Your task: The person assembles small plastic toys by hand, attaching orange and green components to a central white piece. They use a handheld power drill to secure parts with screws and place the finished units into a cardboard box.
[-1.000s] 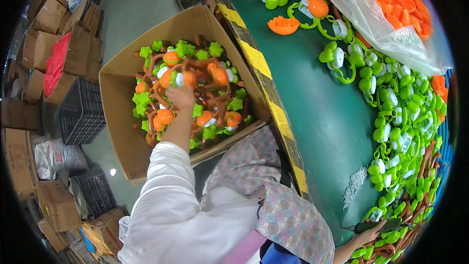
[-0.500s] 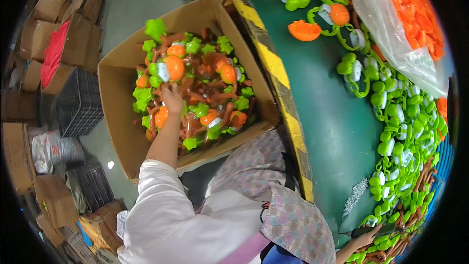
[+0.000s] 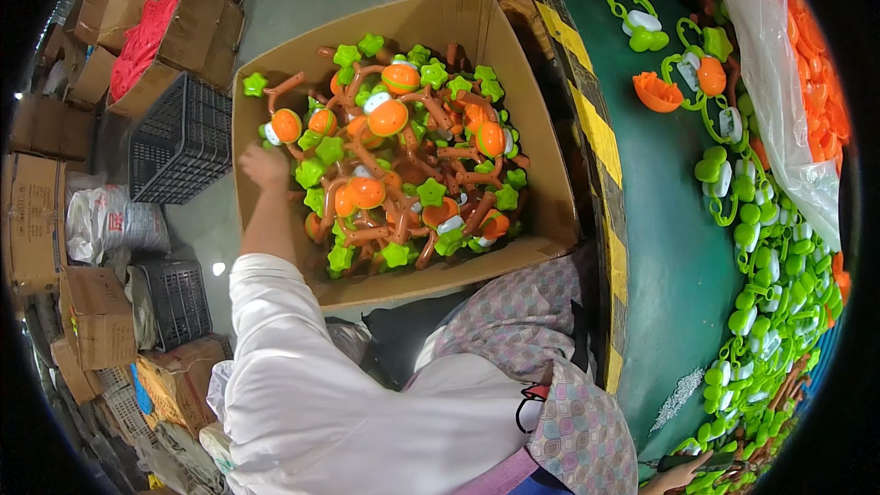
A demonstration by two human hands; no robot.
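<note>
My left hand (image 3: 264,165) is over the left wall of a cardboard box (image 3: 422,295), its fingers smeared by motion. Just above it is a plastic toy (image 3: 286,126) with an orange ball, a brown stem and a green star; I cannot tell whether fingers and toy touch. More such toys (image 3: 389,117) fill the box, brown branch-like stems tangled among orange balls and green stars. At the lower right, my right hand (image 3: 680,475) is closed around a dark electric screwdriver (image 3: 701,461), partly cut off near the picture's rim.
Beside the box runs a green worktable (image 3: 651,266) with a yellow-black striped edge. Along it lie green-and-white parts (image 3: 765,266), an orange half shell (image 3: 656,92), small screws (image 3: 678,399) and a clear bag (image 3: 770,101) near orange pieces. Dark crates (image 3: 183,139) and cartons stand left.
My left hand has moved left across the box to its left wall. The toy near it has shifted left and lower. The view has swung, so box and table appear farther right.
</note>
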